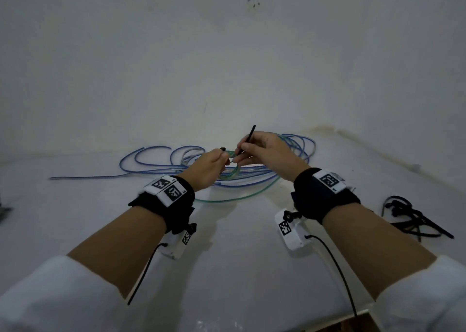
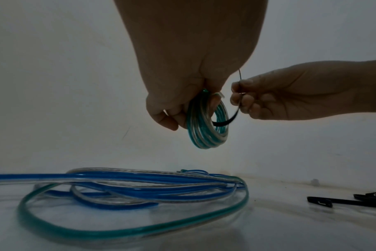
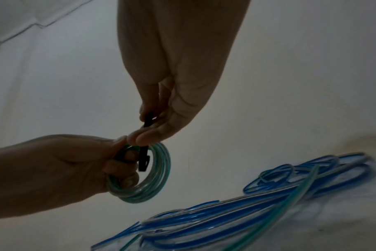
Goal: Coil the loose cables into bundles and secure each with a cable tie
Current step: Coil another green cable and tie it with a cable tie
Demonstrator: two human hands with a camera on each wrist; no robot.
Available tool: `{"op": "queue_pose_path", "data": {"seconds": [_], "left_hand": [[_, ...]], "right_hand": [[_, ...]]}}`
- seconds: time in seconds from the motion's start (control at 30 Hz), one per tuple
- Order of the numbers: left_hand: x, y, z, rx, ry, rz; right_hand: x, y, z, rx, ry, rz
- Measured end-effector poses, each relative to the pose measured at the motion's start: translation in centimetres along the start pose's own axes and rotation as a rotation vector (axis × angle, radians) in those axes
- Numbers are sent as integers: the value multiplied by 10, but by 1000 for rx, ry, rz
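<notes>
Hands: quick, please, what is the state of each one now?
Left hand: grips the green cable coil.
Right hand: pinches the black cable tie that passes through the coil.

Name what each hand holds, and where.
Left hand grips the green cable coil at its top; right hand pinches the black cable tie along its strap.
</notes>
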State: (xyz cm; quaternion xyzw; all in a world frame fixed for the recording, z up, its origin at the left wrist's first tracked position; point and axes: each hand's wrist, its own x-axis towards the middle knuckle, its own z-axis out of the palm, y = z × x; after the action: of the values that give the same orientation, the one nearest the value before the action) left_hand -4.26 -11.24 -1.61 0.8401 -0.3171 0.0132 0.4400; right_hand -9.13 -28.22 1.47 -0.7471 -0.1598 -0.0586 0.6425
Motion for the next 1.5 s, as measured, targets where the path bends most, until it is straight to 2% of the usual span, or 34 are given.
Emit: {"op": "queue_pose_path", "data": {"seconds": [0.23,0.33,0.47,0.67,0.8,1.03,1.5], "left_hand": [[-12,-14,-29,83,25,-95],[-19,-13,-36,150,-14,-65],[-22,-20,-43,43,120,-120],[-26,-22,-50,136,146,-119],[-29,-24,-54,149,211,-89],[-34,-23,-63,117,292,-64],[-41,-27,-63,173,246,-54]], "right_hand": [[9,-1,32,26,-26,-77],[10,0,41,42,-35,-90],[15,-1,56,87,-67,-83],[24,-3,74,73,70,-113],[28,-2,83,119,111,-85],[28,-1,92,171,84,12],[28,-2,96,144,106,85]]}}
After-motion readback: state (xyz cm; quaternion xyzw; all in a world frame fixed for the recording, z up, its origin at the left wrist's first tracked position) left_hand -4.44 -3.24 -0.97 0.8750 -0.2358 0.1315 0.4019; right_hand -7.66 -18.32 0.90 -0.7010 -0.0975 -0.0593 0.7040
